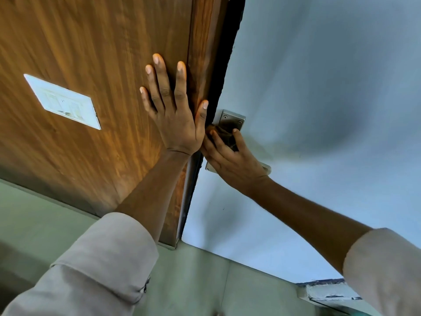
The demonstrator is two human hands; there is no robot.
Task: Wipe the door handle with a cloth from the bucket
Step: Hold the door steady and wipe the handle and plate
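Observation:
A pale blue door [319, 87] fills the right of the view, with a metal handle plate [231, 120] by its left edge. My right hand [232, 160] covers the handle and presses a dark brownish cloth [224, 134] against the plate. The lever itself is mostly hidden under this hand; only a tip [267, 167] shows. My left hand [173, 103] lies flat with spread fingers on the brown wooden panel [91, 65] beside the door frame, thumb near the dark gap. No bucket is in view.
A white switch plate [62, 101] sits on the wooden panel at left. Grey-green floor tiles [205, 281] lie below. A grey threshold or step edge [328, 290] shows at the lower right. Both forearms wear rolled beige sleeves.

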